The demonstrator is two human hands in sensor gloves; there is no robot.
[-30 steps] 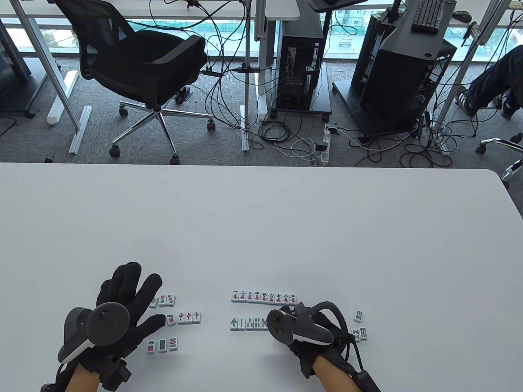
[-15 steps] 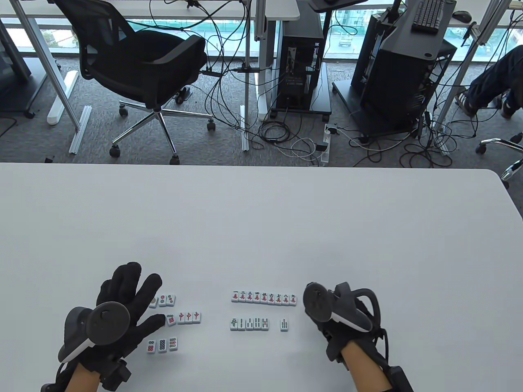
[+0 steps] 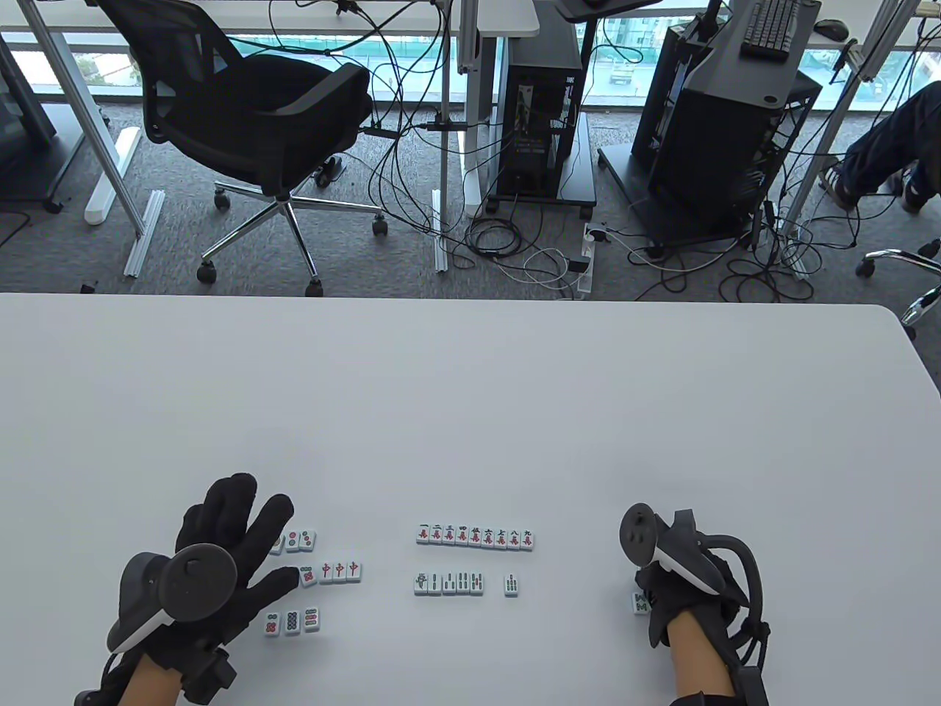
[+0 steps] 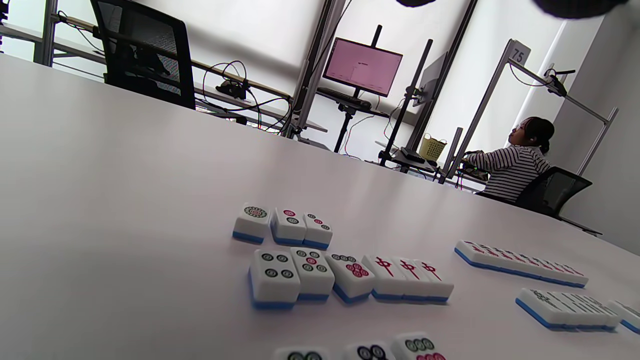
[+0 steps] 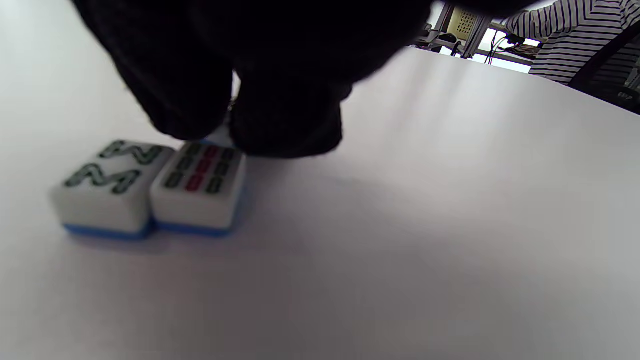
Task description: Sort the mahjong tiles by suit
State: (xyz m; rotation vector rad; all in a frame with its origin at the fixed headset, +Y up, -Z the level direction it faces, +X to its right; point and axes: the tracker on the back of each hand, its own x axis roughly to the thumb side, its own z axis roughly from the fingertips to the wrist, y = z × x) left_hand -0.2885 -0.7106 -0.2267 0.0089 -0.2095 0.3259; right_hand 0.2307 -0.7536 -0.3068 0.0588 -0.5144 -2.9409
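**Right hand over 2 bamboo tiles; left hand flat by the dots**

The left hand (image 3: 220, 548) lies on the white table (image 3: 470, 412) at 7 o'clock with its fingers straight and spread; one fingertip touches the leftmost tile of the row holding 3 red-dragon tiles (image 3: 339, 571). Just at 12 o'clock of that row sits a short row of dot tiles (image 3: 295, 541), and at 6 o'clock of it another 3 dot tiles (image 3: 292, 622).

Near the table's near middle, the 9-tile character row (image 3: 475, 536) runs side to side. Just below it lies the 5-tile bamboo row (image 3: 448, 583), with a single bamboo tile (image 3: 512, 585) apart at its 3 o'clock.

The right hand (image 3: 680, 581) is at 5 o'clock. In the right wrist view its fingertips (image 5: 287, 125) hang over the far edge of a 9-bamboo tile (image 5: 200, 182), which touches an 8-bamboo tile (image 5: 107, 182) on its left. Whether the fingers grip a tile cannot be told.
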